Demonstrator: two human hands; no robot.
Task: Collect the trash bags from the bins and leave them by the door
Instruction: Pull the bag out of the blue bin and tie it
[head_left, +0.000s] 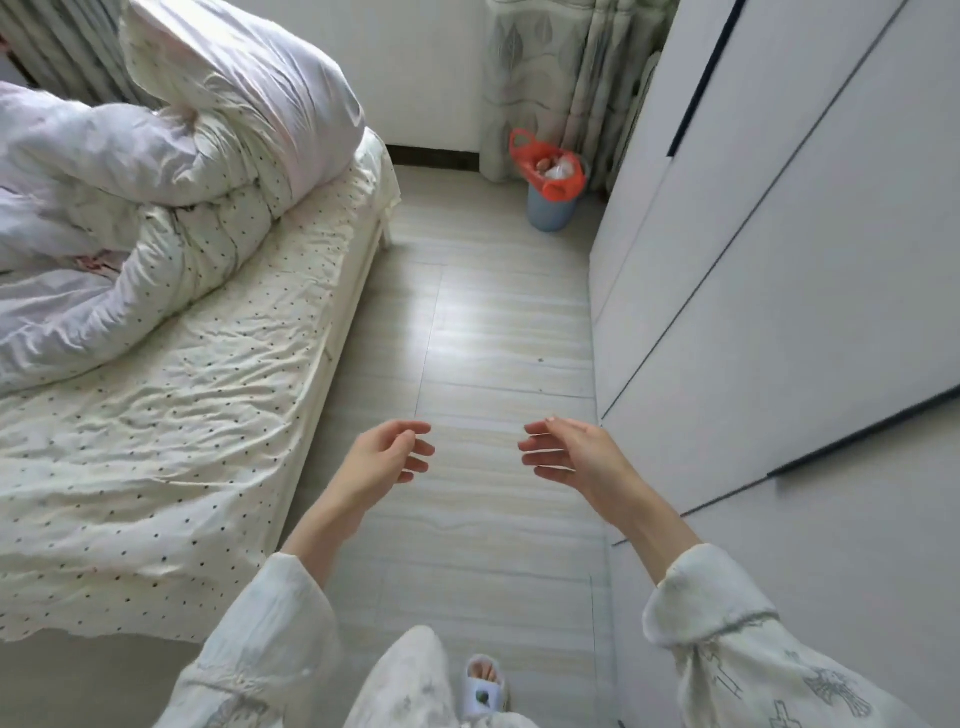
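An orange trash bag (563, 184) lines a small blue-grey bin (550, 214) at the far end of the floor, in the corner by the curtain and the wardrobe. Crumpled rubbish shows inside it, and one handle loop sticks up at the back left. My left hand (387, 454) and my right hand (569, 449) are held out in front of me over the floor, well short of the bin. Both are empty, with relaxed, slightly bent fingers.
A bed (171, 415) with a dotted sheet and a bunched white duvet (156, 171) fills the left side. A tall white wardrobe (779, 260) runs along the right. A strip of pale floor (498, 338) between them leads to the bin. A patterned curtain (561, 67) hangs behind it.
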